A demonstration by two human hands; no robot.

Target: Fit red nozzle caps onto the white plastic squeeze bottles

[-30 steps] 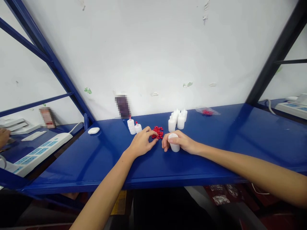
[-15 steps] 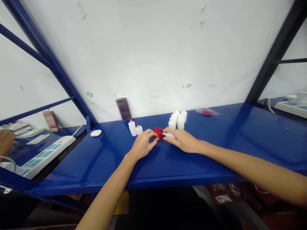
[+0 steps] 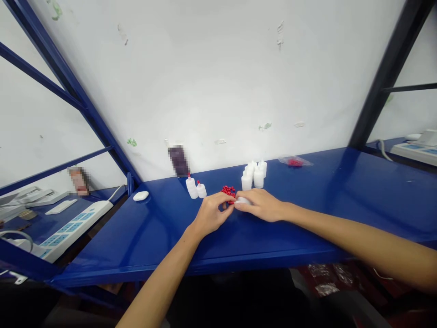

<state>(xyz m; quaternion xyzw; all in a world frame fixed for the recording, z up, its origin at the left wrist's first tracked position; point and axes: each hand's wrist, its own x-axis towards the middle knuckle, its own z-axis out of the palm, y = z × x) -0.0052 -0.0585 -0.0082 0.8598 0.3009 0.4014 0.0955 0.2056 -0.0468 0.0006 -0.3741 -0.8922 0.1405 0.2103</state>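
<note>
My right hand [image 3: 261, 205] is closed around a small white bottle [image 3: 243, 201], which lies on its side with its tip toward the left. My left hand [image 3: 214, 210] pinches a small red cap [image 3: 231, 202] right at that tip. Just behind the fingertips is a pile of red caps [image 3: 228, 190] on the blue table [image 3: 164, 232]. Several white bottles without red caps [image 3: 258, 177] stand behind my right hand. To the left, a few white bottles with red tips [image 3: 201, 189] stand together.
A dark phone [image 3: 178, 160] leans on the wall. A white oval case [image 3: 140, 196] lies at the left, and a bag of red pieces [image 3: 295, 161] at the back right. Beyond the blue frame is a power strip [image 3: 77, 230].
My left hand has moved from the cap pile to the tip of the bottle, and the two hands have come together. The view has shifted slightly.
</note>
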